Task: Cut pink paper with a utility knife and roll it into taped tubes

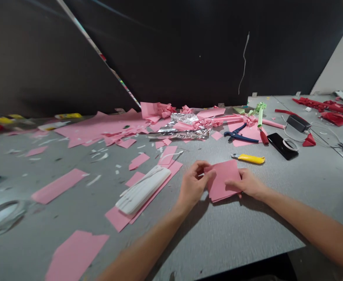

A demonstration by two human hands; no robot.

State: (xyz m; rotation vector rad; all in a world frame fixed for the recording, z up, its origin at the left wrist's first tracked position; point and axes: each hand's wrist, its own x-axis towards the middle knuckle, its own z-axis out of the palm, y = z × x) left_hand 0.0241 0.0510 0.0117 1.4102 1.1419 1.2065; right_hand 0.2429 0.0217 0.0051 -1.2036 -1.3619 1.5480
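Note:
A small stack of pink paper squares [224, 179] is held between my two hands, just above the grey table near its front edge. My left hand [195, 182] grips the stack's left side, thumb on top and fingers curled behind. From the right, my right hand [246, 183] pinches the other side, its thumb lying across the top sheet. The sheets' lower edges are slightly uneven. Just beyond the stack lies a yellow utility knife [251, 159]. Left of my left hand, a white flat bundle [144, 189] rests on pink paper strips [117, 218].
Crumpled foil [186, 127] and pink scraps line the black wall [174, 50]. Dark blue pliers-like cutters [241, 134], a black phone [282, 146] under a white ring [290, 145], and a black adapter [298, 123] sit to the right. Pink sheets [76, 255] lie at left.

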